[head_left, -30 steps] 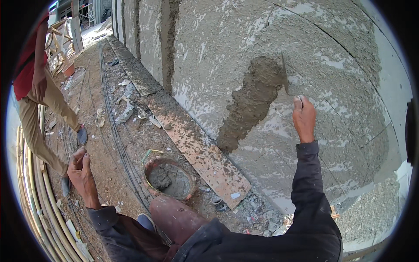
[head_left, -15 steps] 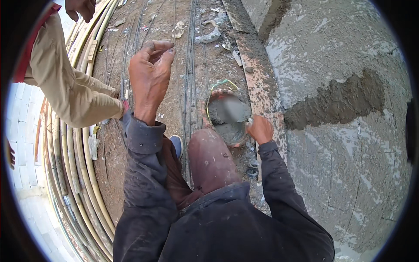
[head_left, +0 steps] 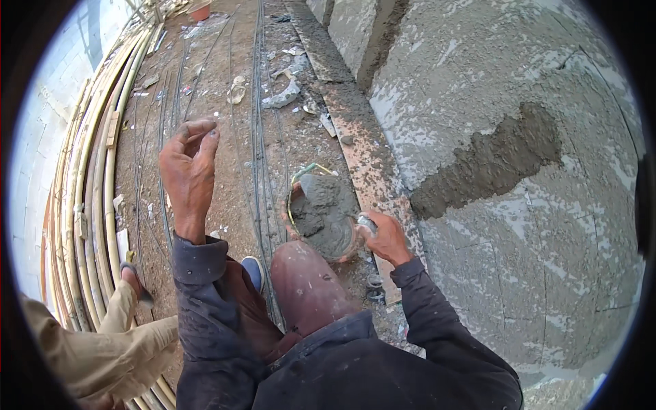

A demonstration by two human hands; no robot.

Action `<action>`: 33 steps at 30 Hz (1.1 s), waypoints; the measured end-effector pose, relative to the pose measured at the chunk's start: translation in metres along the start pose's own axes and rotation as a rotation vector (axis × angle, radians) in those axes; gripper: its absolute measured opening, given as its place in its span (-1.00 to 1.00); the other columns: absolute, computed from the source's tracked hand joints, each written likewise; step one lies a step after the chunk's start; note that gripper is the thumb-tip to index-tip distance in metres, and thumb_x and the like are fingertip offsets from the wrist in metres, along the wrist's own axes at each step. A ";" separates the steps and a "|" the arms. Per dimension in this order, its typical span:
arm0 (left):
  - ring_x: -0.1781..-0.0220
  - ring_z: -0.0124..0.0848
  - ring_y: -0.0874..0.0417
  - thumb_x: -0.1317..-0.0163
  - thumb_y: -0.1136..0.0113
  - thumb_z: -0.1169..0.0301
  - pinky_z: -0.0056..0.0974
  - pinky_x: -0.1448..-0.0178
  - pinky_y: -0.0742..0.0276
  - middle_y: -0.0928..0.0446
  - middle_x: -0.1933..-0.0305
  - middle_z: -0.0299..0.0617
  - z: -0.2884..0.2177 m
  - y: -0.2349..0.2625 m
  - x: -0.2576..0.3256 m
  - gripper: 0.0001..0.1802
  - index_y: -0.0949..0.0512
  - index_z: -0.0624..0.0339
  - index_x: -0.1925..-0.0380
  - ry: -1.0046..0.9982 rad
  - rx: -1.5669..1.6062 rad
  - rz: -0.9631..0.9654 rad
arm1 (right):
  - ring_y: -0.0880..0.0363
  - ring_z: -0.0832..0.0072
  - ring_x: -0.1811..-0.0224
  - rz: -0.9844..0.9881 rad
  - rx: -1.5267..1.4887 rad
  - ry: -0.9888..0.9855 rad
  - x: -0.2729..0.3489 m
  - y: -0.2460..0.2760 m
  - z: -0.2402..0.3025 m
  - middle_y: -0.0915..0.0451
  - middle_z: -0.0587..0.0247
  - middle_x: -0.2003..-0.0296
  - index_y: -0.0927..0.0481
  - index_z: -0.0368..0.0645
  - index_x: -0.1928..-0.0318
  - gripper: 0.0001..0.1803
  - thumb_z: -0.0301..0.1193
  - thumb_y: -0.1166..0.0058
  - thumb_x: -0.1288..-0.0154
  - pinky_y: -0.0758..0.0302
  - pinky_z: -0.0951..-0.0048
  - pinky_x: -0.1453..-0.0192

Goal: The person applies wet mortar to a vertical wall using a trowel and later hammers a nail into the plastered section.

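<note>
Two hands are at work over a dusty floor beside a rough grey wall (head_left: 547, 287). The right hand (head_left: 386, 236) is closed around the handle of a trowel (head_left: 367, 223), and the blade dips into a small pan (head_left: 321, 215) full of wet grey mortar (head_left: 328, 205). The pan sits on the floor just in front of the person's knee (head_left: 307, 287), near the foot of the wall. The left hand (head_left: 188, 171) is up in the air on the left, holding nothing, with its fingers loosely curled. A dark wet patch of mortar (head_left: 492, 160) sticks to the wall on the right. Thin wires (head_left: 260, 137) run along the floor next to the pan, and long pipes (head_left: 89, 171) lie far left. Another person's leg (head_left: 102, 348) is near, low on the left. Mortar could slide off the trowel and drop if it tips. The pan could tip over if the knee bumps it. A foot could catch on the wires.
</note>
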State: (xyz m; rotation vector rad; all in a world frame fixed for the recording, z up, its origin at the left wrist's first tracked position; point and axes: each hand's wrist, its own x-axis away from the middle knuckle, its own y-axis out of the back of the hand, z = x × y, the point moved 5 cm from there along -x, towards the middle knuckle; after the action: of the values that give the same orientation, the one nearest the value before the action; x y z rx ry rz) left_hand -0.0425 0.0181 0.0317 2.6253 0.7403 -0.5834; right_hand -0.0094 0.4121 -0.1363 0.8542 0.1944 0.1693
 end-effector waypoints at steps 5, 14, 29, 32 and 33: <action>-0.12 -0.36 -0.73 -0.45 -0.27 0.48 -0.23 -0.27 -0.59 -0.75 -0.03 -0.12 0.021 0.013 0.000 -0.80 -0.70 0.27 -0.01 0.011 -0.027 0.015 | -0.71 -0.04 0.23 -0.054 -0.165 0.394 -0.007 0.138 0.135 -0.74 -0.02 0.29 -0.70 -0.31 -0.07 -0.62 -0.31 -0.35 -0.38 -0.59 0.10 0.11; -0.12 -0.37 -0.72 -0.46 -0.26 0.49 -0.24 -0.29 -0.57 -0.74 -0.05 -0.13 0.024 -0.014 0.000 -0.80 -0.70 0.25 -0.03 0.028 0.034 0.088 | -0.56 0.43 0.51 -0.589 0.283 -0.268 0.040 0.384 -0.004 -0.61 0.30 0.47 -0.65 -0.25 0.15 -0.71 -0.26 -0.07 -0.63 -0.47 0.28 0.38; -0.15 -0.39 -0.73 -0.46 -0.33 0.41 -0.24 -0.32 -0.60 -0.75 -0.10 -0.11 -0.009 -0.004 0.016 -0.77 -0.72 0.25 -0.03 -0.006 -0.060 0.089 | -0.75 -0.12 0.05 0.245 0.458 -0.222 -0.036 -0.034 -0.054 -0.77 -0.11 0.16 -0.80 -0.13 0.06 -0.71 -0.26 -0.29 -0.28 -0.64 -0.07 -0.04; -0.14 -0.36 -0.75 -0.45 -0.34 0.42 -0.24 -0.30 -0.63 -0.76 -0.08 -0.09 -0.025 -0.006 0.019 -0.79 -0.74 0.24 0.00 -0.045 -0.106 0.075 | -0.78 -0.08 0.15 0.243 0.676 0.026 -0.034 -0.143 -0.070 -0.77 -0.14 0.26 -0.79 -0.16 0.17 -0.77 -0.35 -0.22 -0.23 -0.67 -0.02 0.07; -0.14 -0.35 -0.76 -0.44 -0.35 0.43 -0.24 -0.29 -0.65 -0.77 -0.06 -0.08 -0.026 0.005 0.019 -0.80 -0.74 0.24 0.01 -0.091 -0.124 0.063 | -0.77 -0.08 0.25 0.274 0.675 0.142 -0.033 -0.152 -0.048 -0.75 -0.15 0.34 -0.77 -0.20 0.24 -0.79 -0.35 -0.18 -0.23 -0.66 0.00 0.17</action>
State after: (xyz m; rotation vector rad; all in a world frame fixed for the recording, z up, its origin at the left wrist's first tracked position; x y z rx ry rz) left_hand -0.0173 0.0338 0.0457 2.4813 0.6430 -0.6140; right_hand -0.0422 0.3419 -0.2795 1.5431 0.2729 0.4357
